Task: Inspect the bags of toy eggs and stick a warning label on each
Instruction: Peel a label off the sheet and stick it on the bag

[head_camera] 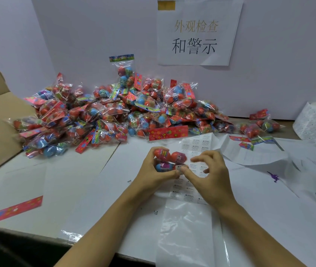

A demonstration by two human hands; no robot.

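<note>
White paper covers the table (pixel 87 189) in front of you, and a lilac wall behind it carries a printed sign (pixel 197 33). Against that wall lies the big heap of bags (pixel 103 114), clear film packs each holding red and blue toy eggs under a bright card header, lying every which way. To your right stands a roll of labels (pixel 315 122), and a label sheet (pixel 193 147) lies flat under your hands. Your left hand (pixel 153 172) has its grip around one bag of eggs (pixel 169 160), held just above the sheet at the table's middle; its long axis runs roughly left to right, orange eggs above, a blue one below. Your right hand (pixel 209 176) presses a small warning label (pixel 180 168) onto the bag's near right end with thumb and curled fingers.
</note>
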